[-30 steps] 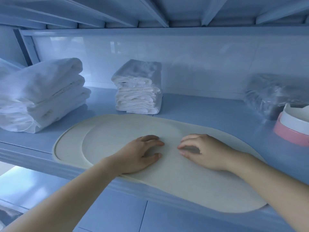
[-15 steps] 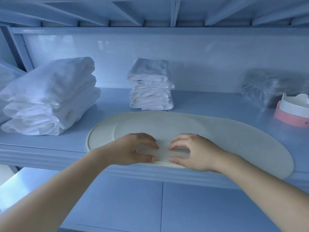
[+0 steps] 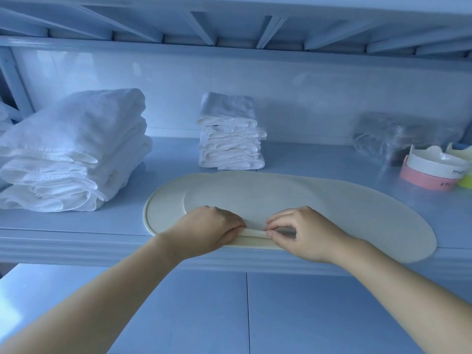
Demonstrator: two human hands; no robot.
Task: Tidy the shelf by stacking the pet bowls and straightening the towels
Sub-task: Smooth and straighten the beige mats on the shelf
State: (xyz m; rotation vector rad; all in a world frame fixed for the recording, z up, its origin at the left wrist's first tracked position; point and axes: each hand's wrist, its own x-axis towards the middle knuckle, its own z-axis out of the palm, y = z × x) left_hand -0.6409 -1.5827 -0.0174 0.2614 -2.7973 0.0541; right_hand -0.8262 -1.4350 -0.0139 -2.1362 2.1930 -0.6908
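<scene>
Head view puts the grip at the shelf's front lip. Our left hand (image 3: 212, 229) curls its fingers over the near edge of a cream oval rubbery mat (image 3: 332, 208). Just beside it, our right hand (image 3: 306, 235) pinches the same edge between thumb and forefinger. Between them a short strip of that edge stands lifted and rolled back, so we judge the sheet thin, limp and light. It will likely sag and fold rather than rise flat, and holds spread wider along the long edge should carry it better.

It lies askew on a second cream mat with a raised rim (image 3: 163, 213), its right end reaching over the lip of the pale blue shelf (image 3: 306, 159). Behind stands a small stack of folded white cloths (image 3: 229, 139). At the left is a bulky pile of white towels (image 3: 71, 154), soft and prone to slump. Far right, near a crumpled clear plastic bag (image 3: 398, 134), a pink-and-white pet bowl (image 3: 431, 172) and a yellow-green bowl (image 3: 465, 181) sit side by side.
</scene>
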